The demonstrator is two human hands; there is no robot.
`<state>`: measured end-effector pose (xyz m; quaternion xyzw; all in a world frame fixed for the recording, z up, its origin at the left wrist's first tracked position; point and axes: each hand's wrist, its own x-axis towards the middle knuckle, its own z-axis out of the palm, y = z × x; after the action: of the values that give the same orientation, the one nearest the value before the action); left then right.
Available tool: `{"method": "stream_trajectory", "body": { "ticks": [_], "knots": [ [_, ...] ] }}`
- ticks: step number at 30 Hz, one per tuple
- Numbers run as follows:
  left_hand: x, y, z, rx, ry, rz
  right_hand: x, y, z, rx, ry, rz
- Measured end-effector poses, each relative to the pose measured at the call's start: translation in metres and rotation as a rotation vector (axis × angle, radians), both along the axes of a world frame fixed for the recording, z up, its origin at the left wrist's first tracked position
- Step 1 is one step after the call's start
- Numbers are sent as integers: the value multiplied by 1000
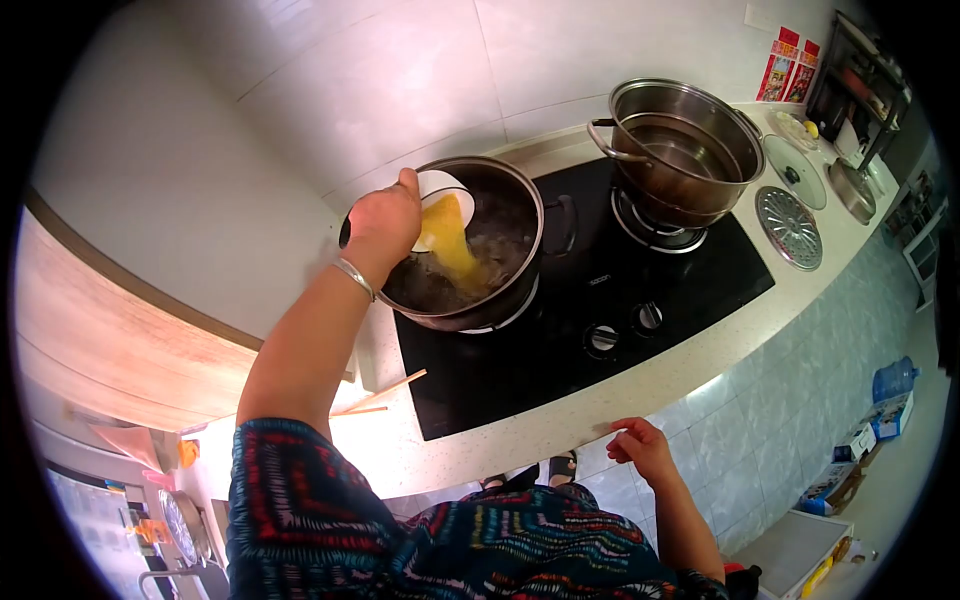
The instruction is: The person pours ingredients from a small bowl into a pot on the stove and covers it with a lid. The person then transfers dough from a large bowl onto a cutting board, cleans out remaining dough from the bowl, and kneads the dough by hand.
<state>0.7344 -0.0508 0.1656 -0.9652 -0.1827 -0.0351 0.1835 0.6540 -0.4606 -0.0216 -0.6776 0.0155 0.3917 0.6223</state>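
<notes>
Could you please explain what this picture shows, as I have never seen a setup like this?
There is no machine here: these are a person's bare hands, seen by a camera worn on the head, looking forward and down. That is why the arms enter from the bottom.

The left hand holds a small white bowl, tipped so that something yellow pours into the near pot. The right hand holds nothing, near the counter's front edge.

Both pots are on a black stove; the far pot holds clear liquid. To its right lie a perforated metal plate and a glass lid.
</notes>
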Motion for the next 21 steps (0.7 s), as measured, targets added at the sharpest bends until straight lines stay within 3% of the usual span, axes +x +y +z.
{"method": "stream_trajectory", "body": {
  "ticks": [4,11,17,19,21],
  "knots": [
    [-6,-5,-4,309,-33,-143,4,1,3,21,0,-17],
    [-3,-6,-8,421,-90,-242,6,0,3,11,-17,-16],
    [9,-19,-5,260,54,-95,4,-4,-2,26,17,-30],
    [16,-14,-16,12,91,44,2,-5,-4,27,33,-48],
    [18,-11,-24,-51,93,80,0,-8,-7,28,51,-66]
  ]
}}
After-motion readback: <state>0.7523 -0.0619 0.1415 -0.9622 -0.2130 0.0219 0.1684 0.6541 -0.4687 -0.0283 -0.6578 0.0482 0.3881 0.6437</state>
